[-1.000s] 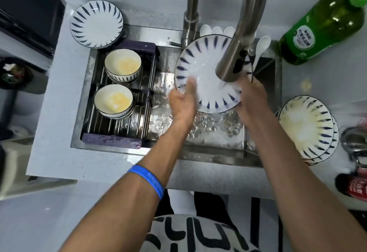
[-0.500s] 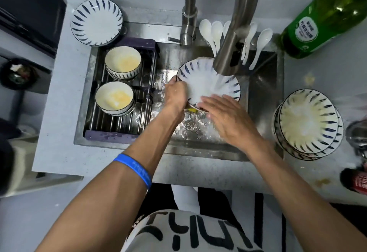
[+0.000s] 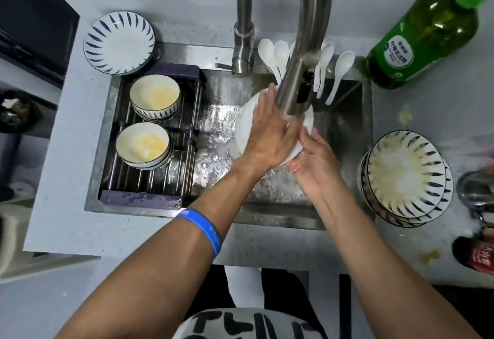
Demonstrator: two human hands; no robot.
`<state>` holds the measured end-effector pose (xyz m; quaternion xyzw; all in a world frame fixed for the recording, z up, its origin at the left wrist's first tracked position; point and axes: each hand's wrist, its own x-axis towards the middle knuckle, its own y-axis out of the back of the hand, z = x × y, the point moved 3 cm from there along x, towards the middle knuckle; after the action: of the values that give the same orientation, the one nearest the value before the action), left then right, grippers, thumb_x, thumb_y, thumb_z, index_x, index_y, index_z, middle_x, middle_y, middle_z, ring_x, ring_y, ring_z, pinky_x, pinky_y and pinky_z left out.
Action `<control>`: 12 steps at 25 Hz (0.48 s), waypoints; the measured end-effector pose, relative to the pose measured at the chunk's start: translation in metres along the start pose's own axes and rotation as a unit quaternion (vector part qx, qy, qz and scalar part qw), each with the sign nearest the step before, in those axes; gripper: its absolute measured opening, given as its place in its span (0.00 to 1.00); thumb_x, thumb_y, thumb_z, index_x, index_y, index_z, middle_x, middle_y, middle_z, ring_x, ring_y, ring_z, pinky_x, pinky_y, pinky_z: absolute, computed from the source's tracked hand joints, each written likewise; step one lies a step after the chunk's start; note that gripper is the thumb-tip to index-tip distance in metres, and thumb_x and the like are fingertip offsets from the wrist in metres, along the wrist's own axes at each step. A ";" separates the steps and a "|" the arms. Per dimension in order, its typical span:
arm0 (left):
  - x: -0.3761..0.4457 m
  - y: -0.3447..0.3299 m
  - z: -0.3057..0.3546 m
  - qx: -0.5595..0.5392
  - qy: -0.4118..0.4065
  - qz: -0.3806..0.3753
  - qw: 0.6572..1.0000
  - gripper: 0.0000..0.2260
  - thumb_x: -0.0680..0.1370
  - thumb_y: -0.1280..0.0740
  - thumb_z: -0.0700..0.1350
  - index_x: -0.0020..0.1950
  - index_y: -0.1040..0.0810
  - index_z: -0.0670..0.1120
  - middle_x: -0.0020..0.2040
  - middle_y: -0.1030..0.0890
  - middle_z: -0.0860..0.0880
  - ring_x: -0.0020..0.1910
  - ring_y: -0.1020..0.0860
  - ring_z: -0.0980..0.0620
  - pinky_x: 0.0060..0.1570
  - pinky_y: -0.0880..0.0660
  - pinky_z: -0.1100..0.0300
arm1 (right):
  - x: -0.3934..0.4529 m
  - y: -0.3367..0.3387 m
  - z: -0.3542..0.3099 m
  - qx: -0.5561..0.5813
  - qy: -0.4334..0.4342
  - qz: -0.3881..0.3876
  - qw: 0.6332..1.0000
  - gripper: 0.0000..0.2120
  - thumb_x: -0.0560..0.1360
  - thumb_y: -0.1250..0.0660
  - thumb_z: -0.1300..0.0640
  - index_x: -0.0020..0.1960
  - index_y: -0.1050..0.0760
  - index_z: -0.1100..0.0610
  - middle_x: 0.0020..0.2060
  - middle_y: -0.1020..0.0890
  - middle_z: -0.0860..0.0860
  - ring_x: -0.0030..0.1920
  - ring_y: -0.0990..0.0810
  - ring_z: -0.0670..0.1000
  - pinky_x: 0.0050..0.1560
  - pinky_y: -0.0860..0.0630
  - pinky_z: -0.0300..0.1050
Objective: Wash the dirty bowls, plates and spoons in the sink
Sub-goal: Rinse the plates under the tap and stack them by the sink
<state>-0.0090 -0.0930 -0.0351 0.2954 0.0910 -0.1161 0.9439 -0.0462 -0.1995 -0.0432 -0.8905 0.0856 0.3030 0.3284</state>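
Observation:
A white plate (image 3: 244,130) is turned with its plain underside up, under the running faucet head (image 3: 296,90) in the sink (image 3: 344,125). My left hand (image 3: 267,130) lies flat across its back with straight fingers. My right hand (image 3: 312,162) grips the plate's lower right rim from beneath. Two dirty bowls (image 3: 154,96) (image 3: 143,142) with yellow residue sit on the drain rack (image 3: 149,178) at the sink's left. A stack of dirty striped plates (image 3: 403,175) stands on the right counter. Several white spoons (image 3: 278,55) lean at the sink's back edge.
A clean striped plate (image 3: 119,43) rests on the counter at back left. A green bottle (image 3: 427,36) lies at back right. A red-labelled bottle (image 3: 478,256) and a metal object (image 3: 478,191) sit at the right edge. Water splashes on the sink floor.
The plate has been flipped from patterned face up to its white underside up. My left hand moved from the rim onto its back; my right hand shifted under the lower right rim.

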 end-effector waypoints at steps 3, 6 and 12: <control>0.009 -0.005 0.024 -0.276 0.062 -0.042 0.958 0.26 0.81 0.35 0.55 0.75 0.33 0.44 0.68 0.24 0.39 0.68 0.27 0.41 0.75 0.38 0.44 | -0.007 0.013 -0.011 0.013 0.014 0.003 1.000 0.13 0.80 0.39 0.61 0.63 0.25 0.60 0.58 0.19 0.58 0.58 0.19 0.56 0.59 0.22 0.53; 0.032 0.017 0.015 -0.221 0.212 0.054 0.950 0.16 0.76 0.27 0.47 0.60 0.24 0.43 0.56 0.20 0.45 0.56 0.22 0.45 0.60 0.27 0.55 | -0.016 0.017 -0.015 0.046 0.018 0.001 0.999 0.18 0.77 0.36 0.59 0.65 0.27 0.63 0.57 0.18 0.57 0.58 0.19 0.56 0.55 0.20 0.53; 0.006 0.046 -0.058 -0.513 0.270 0.027 0.814 0.21 0.78 0.29 0.50 0.66 0.23 0.38 0.58 0.16 0.40 0.59 0.18 0.40 0.55 0.20 0.43 | 0.002 0.014 -0.014 0.035 -0.015 0.057 0.998 0.12 0.81 0.40 0.58 0.61 0.23 0.59 0.54 0.17 0.54 0.57 0.19 0.54 0.63 0.26 0.57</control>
<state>0.0033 -0.0235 -0.0581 -0.2101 0.3801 0.0575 0.8989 -0.0425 -0.2195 -0.0432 -0.8677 0.1415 0.3311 0.3427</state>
